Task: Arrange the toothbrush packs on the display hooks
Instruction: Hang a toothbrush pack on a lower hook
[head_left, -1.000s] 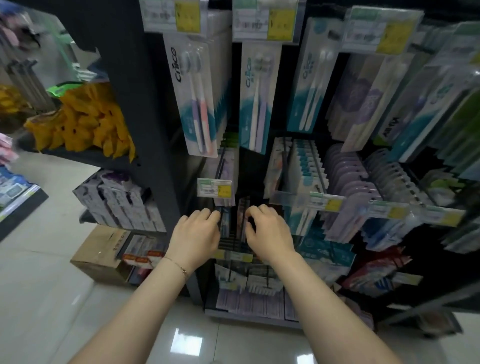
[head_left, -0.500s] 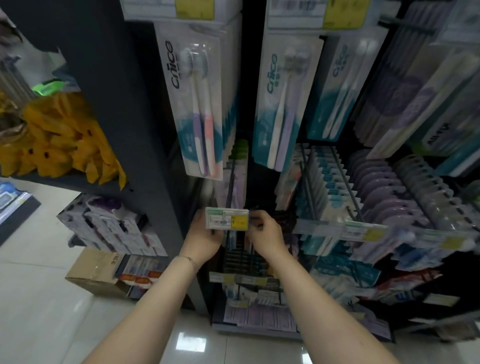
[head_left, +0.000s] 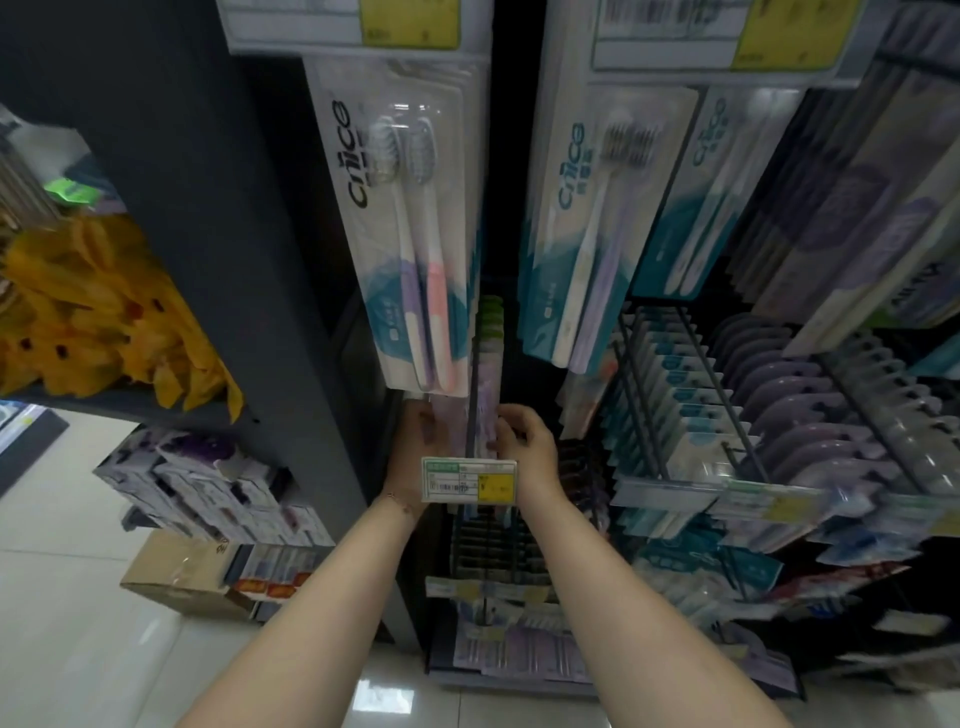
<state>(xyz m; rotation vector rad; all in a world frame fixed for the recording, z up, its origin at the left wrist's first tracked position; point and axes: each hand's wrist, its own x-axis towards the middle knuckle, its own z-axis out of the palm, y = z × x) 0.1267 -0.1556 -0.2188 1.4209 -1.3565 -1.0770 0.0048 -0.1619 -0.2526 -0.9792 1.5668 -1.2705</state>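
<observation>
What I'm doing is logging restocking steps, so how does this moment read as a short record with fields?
Setting: shop display rack of toothbrushes
Left hand: against the left edge of the purple packs; grip hidden
Right hand: fingers curled on the packs' right edge
Hook: dark rod between the hands
Price tag: on the hook's front end, before both wrists
Above: two-brush pack hanging
</observation>
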